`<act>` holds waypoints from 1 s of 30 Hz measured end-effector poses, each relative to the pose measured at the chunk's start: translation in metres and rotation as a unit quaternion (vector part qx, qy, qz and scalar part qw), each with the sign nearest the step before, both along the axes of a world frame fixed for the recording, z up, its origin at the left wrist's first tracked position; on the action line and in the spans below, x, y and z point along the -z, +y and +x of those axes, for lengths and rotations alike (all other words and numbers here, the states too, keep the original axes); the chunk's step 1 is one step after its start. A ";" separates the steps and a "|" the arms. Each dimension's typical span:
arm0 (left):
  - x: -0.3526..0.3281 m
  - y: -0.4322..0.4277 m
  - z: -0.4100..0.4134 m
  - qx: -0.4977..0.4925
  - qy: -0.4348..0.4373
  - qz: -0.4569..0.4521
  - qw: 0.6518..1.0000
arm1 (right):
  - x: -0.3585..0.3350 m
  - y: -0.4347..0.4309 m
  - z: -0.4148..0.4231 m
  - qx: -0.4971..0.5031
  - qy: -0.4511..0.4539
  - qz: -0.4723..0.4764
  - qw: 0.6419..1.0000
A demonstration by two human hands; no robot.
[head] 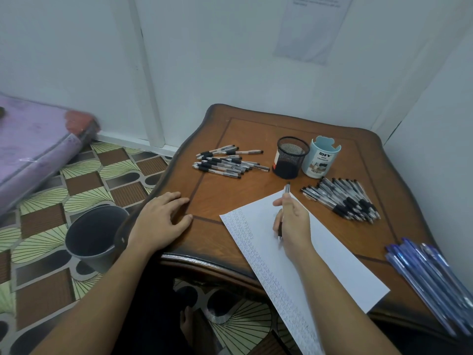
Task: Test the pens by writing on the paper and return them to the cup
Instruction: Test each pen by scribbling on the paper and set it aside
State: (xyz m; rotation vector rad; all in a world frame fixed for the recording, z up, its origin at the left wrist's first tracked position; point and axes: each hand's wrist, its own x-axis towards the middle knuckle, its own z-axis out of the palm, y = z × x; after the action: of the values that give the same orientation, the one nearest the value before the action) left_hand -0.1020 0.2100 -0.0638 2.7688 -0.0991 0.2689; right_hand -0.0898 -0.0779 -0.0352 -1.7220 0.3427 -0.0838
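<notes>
Head view, looking down over both forearms. The right hand (294,226) grips a pen (287,188) in a writing hold, fingers curled round its barrel, above the blank middle of the paper (337,265). The left hand (161,221) lies open and flat on the near-left edge of the worktop (225,198), holding nothing.

The pen's long axis runs almost straight away from the person. Its upper end points at the black mesh cup (291,157), which stands upright just beyond the paper's far corner. A pale blue cup (321,157) stands touching or just beside it on the right. Both cups lie directly ahead of the right hand and well apart from the left, so the return is judged a short forward reach by the right hand.

One loose pile of pens (227,162) lies left of the cups, and a larger pile (345,198) lies to their right, near the paper.

- **Hidden:** the mid-barrel is behind the fingers, and contact between tip and paper cannot be confirmed.
- **Illegible:** the marks along the paper's left margin are too small to read.
- **Cut off:** the paper's near end, and the blue pens (430,278) at the right edge of the frame.
- **Undetermined:** which cup is intended.
</notes>
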 end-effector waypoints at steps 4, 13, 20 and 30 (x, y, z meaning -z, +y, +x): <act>0.000 0.000 0.000 0.001 -0.001 -0.001 1.000 | -0.005 0.001 0.003 0.010 0.027 0.037 0.999; -0.003 -0.002 -0.001 -0.001 -0.007 -0.014 1.000 | -0.018 -0.018 0.016 -0.029 0.023 0.139 0.990; 0.000 0.001 0.001 0.002 -0.006 -0.005 1.000 | -0.027 -0.079 0.044 -0.072 -0.003 -0.265 0.962; 0.003 0.003 0.005 0.004 -0.009 -0.006 1.000 | -0.027 -0.120 0.079 -0.074 0.050 -0.619 0.780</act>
State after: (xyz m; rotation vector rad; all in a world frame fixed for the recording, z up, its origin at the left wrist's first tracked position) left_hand -0.0974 0.2128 -0.0672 2.7541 -0.1116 0.2918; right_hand -0.0108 -0.1982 -0.0082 -3.0798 0.2198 -0.1131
